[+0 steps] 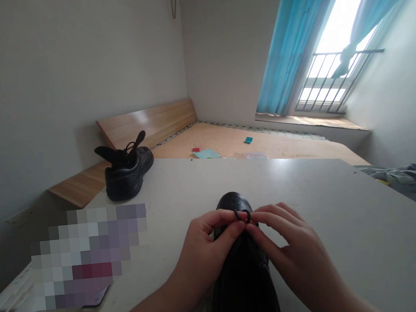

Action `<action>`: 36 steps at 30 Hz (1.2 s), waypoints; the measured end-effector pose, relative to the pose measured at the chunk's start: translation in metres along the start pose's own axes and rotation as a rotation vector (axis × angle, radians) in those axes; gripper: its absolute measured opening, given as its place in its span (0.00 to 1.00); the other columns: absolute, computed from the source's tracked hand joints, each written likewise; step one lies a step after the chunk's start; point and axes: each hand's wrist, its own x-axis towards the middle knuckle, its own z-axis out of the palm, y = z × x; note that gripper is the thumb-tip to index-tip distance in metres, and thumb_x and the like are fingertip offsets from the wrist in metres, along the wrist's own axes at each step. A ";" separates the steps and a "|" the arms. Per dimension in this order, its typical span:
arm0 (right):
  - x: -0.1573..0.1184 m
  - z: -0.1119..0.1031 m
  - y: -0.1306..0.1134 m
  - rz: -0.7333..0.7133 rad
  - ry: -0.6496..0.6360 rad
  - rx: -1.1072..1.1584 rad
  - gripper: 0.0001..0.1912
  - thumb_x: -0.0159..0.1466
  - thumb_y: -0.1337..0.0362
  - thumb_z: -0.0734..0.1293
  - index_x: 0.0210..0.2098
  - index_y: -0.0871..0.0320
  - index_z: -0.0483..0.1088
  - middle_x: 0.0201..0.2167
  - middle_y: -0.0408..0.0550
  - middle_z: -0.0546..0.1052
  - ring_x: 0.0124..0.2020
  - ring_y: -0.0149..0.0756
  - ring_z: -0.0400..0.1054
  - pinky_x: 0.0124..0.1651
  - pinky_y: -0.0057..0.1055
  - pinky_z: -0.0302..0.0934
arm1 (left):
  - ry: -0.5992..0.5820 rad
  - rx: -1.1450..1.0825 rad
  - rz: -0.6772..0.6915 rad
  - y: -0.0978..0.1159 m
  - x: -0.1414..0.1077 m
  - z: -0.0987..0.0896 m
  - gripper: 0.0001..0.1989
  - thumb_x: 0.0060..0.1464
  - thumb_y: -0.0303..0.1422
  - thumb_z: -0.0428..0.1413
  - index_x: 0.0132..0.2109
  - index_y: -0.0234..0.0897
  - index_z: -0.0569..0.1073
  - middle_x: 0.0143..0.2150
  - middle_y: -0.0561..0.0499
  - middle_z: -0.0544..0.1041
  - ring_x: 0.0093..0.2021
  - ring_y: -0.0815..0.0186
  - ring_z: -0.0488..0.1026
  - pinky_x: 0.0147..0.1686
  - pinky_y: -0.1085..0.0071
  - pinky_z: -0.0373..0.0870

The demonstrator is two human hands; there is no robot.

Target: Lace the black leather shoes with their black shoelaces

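A black leather shoe (243, 290) lies on the white table with its toe pointing away from me. Over its front part, my left hand (212, 239) pinches a dark shoelace (248, 216) between thumb and forefinger. From the other side my right hand (293, 238) grips the same lace with its thumb and fingertips, close against the left fingers. A small loop of lace stands up between the two hands. A second black shoe (126, 171) sits at the table's far left corner, its tongue raised and its lace looped.
The white table (346, 221) spans the foreground. At left lie a blurred-out flat item (89, 265) and a white object (11, 297). Beyond is a wooden bed (283, 141) with small coloured items; bunched fabric (412, 183) is at right.
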 end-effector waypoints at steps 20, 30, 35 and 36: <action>0.001 0.010 -0.002 0.190 0.057 0.304 0.08 0.68 0.62 0.65 0.33 0.55 0.75 0.36 0.46 0.73 0.37 0.34 0.69 0.39 0.27 0.64 | 0.091 -0.001 -0.066 0.000 0.000 0.001 0.11 0.48 0.37 0.65 0.28 0.36 0.73 0.26 0.53 0.81 0.27 0.69 0.73 0.30 0.74 0.69; 0.000 0.009 -0.001 0.106 0.061 0.233 0.07 0.68 0.65 0.65 0.34 0.54 0.74 0.36 0.46 0.74 0.38 0.37 0.69 0.39 0.30 0.63 | 0.057 0.063 -0.040 0.004 0.000 0.000 0.15 0.57 0.37 0.57 0.47 0.34 0.79 0.30 0.50 0.83 0.33 0.63 0.80 0.38 0.70 0.74; 0.001 0.008 0.000 -0.040 0.061 0.140 0.05 0.68 0.69 0.66 0.36 0.53 0.73 0.36 0.44 0.75 0.39 0.35 0.67 0.43 0.30 0.62 | 0.004 0.347 0.030 0.008 -0.002 -0.001 0.14 0.60 0.36 0.54 0.45 0.38 0.82 0.39 0.49 0.84 0.42 0.60 0.79 0.44 0.68 0.72; 0.002 0.008 0.000 -0.060 0.055 0.131 0.05 0.68 0.70 0.66 0.37 0.53 0.72 0.36 0.44 0.75 0.40 0.35 0.67 0.43 0.30 0.62 | 0.001 0.391 0.056 0.008 -0.002 -0.001 0.13 0.60 0.35 0.54 0.45 0.39 0.82 0.41 0.49 0.83 0.43 0.60 0.78 0.46 0.67 0.71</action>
